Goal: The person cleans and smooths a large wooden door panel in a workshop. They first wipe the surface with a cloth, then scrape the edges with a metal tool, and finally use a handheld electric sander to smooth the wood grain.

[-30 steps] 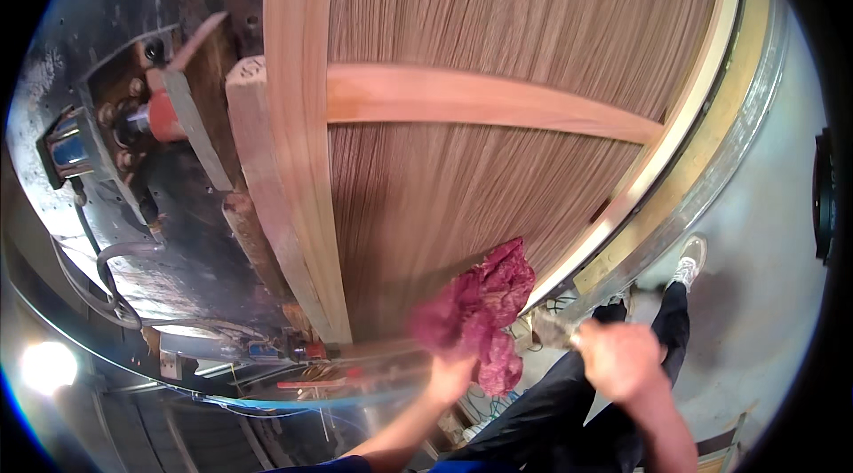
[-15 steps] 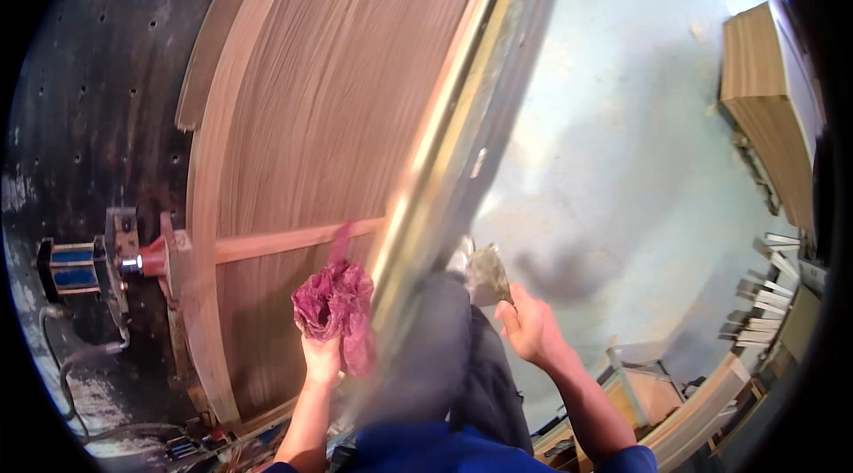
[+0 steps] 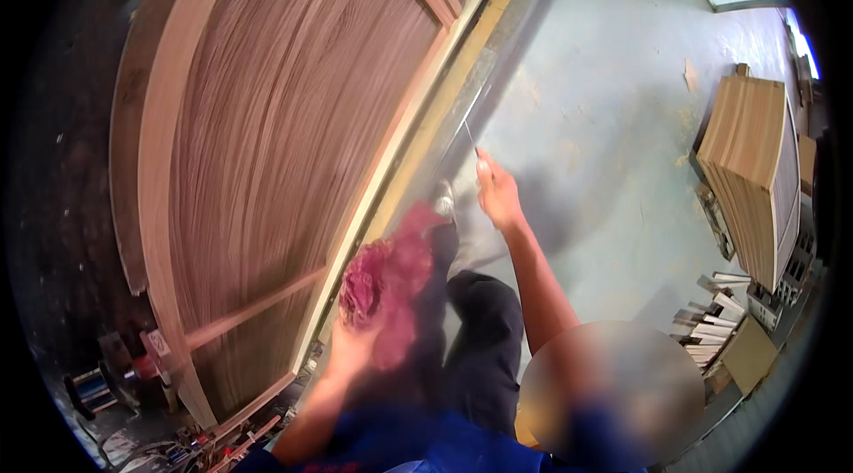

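A crumpled maroon rag [image 3: 384, 282] is bunched up in my left hand [image 3: 354, 347], and its loose end is smeared by motion. On the other side, my right hand [image 3: 499, 198] grips a putty knife [image 3: 471, 137]. Its blade stands nearly edge-on and looks like a thin line. To my left lies a large framed wooden door panel [image 3: 275, 109] with dark grained infill and paler rails. The rag is beside the panel's right edge, over my legs; the knife is over the pale floor, apart from the panel.
Along the panel runs a yellow-edged metal bench rim [image 3: 415, 180]. A clamp with a blue cylinder [image 3: 96, 390] presses at the frame's lower left. Stacked wooden boards [image 3: 737, 149] and several white strips [image 3: 711, 322] stand at right. A blurred patch hides the area around my right elbow.
My view has shifted forward along the panel. The right hand has swung up and away from my legs, and the knife has turned edge-on. The left hand with the rag has moved right, off the panel.
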